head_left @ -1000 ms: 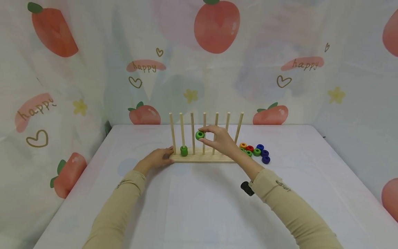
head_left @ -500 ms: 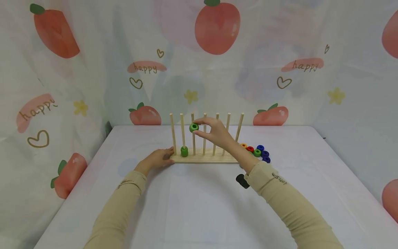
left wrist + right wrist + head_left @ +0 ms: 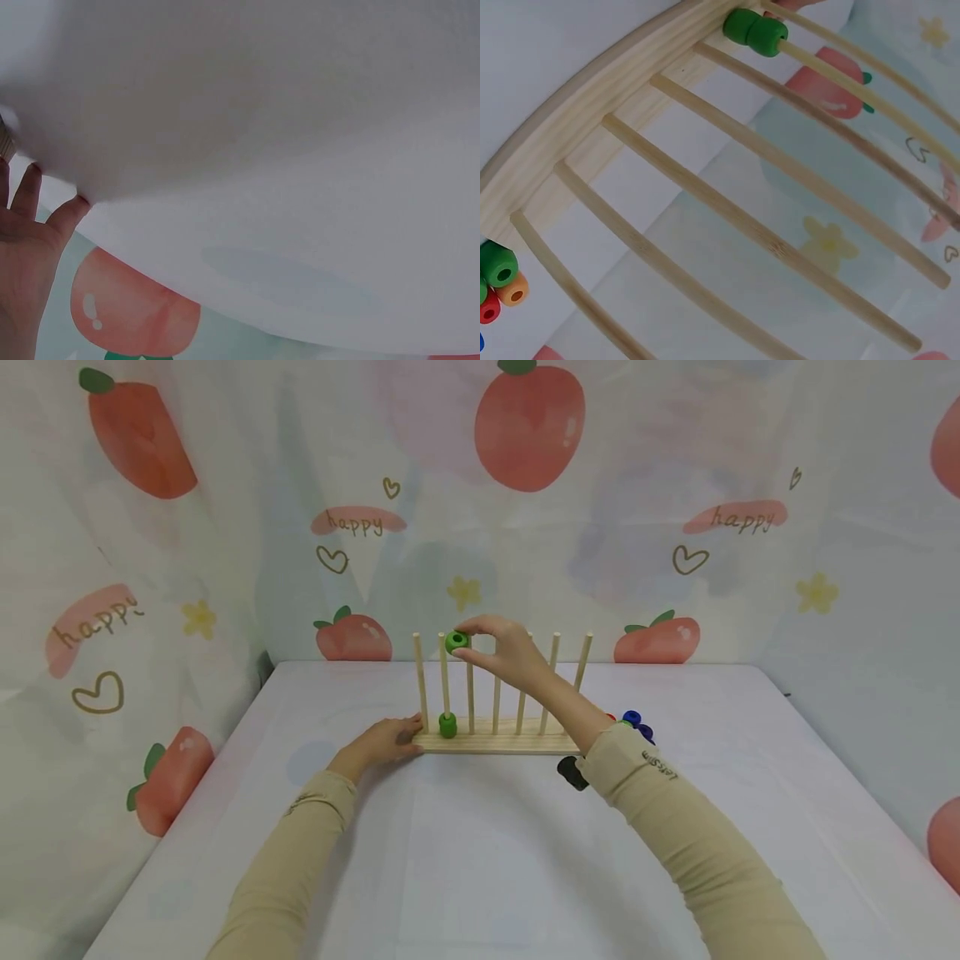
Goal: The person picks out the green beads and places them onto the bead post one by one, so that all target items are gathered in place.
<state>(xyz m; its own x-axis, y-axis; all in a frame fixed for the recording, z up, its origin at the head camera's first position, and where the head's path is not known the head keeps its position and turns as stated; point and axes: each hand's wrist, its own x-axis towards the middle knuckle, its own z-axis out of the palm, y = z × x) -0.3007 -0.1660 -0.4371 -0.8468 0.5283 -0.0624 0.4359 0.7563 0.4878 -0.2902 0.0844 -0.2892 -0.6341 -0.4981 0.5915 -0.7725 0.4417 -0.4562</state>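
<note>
A wooden peg rack (image 3: 517, 744) with a row of upright pegs stands near the table's back edge. Thumb and index finger of my right hand (image 3: 512, 653) pinch a green bead (image 3: 452, 647), its hole tipped toward me, just right of the top of the second peg from the left (image 3: 444, 677). Two green beads (image 3: 447, 726) sit stacked at the foot of that peg; the right wrist view shows the stacked beads (image 3: 756, 31) too. My left hand (image 3: 381, 742) grips the rack's left end between thumb and fingers. The left wrist view catches the left hand (image 3: 34, 259) at its edge.
Loose beads lie right of the rack, partly behind my right forearm: blue (image 3: 632, 717) ones in the head view, green (image 3: 499, 264), orange (image 3: 514, 289) and red (image 3: 489, 309) ones in the right wrist view. A small black object (image 3: 572, 772) shows by the right cuff. Fruit-print cloth hangs behind.
My right hand has moved left and up with the green bead, from near the fourth peg to beside the second peg's top. The left hand stays at the rack's end.
</note>
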